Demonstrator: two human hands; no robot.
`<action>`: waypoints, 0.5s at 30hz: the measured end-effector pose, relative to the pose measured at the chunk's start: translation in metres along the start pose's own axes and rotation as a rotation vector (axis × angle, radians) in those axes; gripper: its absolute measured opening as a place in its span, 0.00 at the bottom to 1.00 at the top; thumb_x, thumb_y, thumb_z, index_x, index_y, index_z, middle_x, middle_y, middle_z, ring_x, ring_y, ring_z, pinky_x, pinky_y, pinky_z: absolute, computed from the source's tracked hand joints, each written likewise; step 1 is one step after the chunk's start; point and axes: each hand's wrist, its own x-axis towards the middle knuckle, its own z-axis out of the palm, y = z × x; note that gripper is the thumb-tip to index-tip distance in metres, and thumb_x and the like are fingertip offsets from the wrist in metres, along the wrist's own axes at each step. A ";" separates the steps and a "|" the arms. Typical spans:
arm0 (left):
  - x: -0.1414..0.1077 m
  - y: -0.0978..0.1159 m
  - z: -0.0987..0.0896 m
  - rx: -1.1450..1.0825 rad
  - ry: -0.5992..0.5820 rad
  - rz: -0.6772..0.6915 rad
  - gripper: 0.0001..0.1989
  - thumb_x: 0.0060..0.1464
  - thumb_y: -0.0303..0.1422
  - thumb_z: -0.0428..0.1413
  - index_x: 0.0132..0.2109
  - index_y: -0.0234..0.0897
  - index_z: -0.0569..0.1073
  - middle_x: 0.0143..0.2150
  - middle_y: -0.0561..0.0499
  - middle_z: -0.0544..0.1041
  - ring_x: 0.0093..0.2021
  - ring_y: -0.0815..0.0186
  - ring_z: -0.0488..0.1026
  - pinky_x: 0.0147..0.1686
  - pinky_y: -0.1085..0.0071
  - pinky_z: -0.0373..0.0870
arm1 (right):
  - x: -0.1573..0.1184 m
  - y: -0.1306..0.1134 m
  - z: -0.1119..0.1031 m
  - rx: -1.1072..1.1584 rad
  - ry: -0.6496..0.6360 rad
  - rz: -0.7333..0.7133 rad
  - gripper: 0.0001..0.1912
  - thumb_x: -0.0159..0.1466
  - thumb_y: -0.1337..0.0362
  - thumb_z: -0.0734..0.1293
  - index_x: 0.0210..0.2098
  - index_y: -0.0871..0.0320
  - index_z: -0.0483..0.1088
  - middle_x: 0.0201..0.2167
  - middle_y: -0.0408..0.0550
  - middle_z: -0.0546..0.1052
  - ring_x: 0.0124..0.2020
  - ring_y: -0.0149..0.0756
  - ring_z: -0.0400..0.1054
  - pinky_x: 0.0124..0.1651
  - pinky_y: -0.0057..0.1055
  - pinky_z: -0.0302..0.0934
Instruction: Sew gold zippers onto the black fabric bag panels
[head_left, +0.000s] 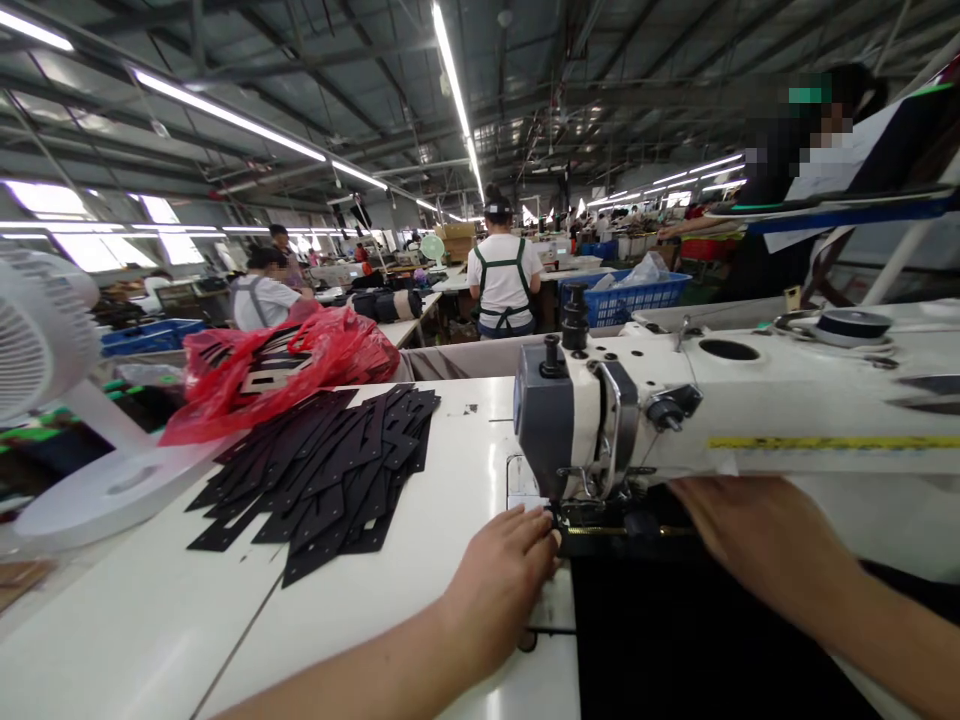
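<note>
A white sewing machine [780,400] with a dark grey head stands over a large piece of black fabric [675,640]. A strip with gold zipper teeth [600,531] runs across the fabric beneath the machine's head. My left hand [506,580] is just left of the presser foot area, its fingers close together and closed at the fabric's left edge. Under the machine's arm, my right hand [757,530] reaches in over the fabric. Its fingertips are hidden there, so their grip does not show.
Dark strips with small holes [337,470] lie piled on the white table [187,610], left of the machine. Behind them sits a red plastic bag [330,350]. A white fan [112,410] stands at far left. Co-workers and a blue crate [637,300] are beyond.
</note>
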 end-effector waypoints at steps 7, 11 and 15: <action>0.025 -0.007 -0.009 -0.039 -0.075 -0.119 0.08 0.57 0.22 0.50 0.33 0.34 0.73 0.29 0.50 0.76 0.31 0.63 0.74 0.35 0.67 0.69 | -0.019 -0.074 0.017 -0.005 -0.082 -0.170 0.19 0.68 0.66 0.51 0.40 0.61 0.72 0.33 0.53 0.75 0.34 0.41 0.70 0.37 0.39 0.65; 0.027 -0.005 -0.012 -0.055 -0.079 -0.134 0.08 0.55 0.21 0.53 0.32 0.34 0.74 0.29 0.50 0.76 0.32 0.62 0.74 0.38 0.66 0.67 | -0.033 -0.079 0.024 0.099 -0.176 -0.098 0.17 0.67 0.65 0.52 0.44 0.60 0.70 0.35 0.51 0.75 0.35 0.41 0.71 0.38 0.39 0.66; 0.025 -0.005 -0.010 -0.068 -0.068 -0.150 0.07 0.55 0.21 0.53 0.34 0.33 0.74 0.30 0.49 0.77 0.33 0.63 0.74 0.40 0.67 0.67 | -0.027 -0.070 0.035 0.112 -0.260 0.042 0.15 0.65 0.64 0.57 0.47 0.63 0.67 0.33 0.52 0.77 0.31 0.41 0.73 0.33 0.36 0.67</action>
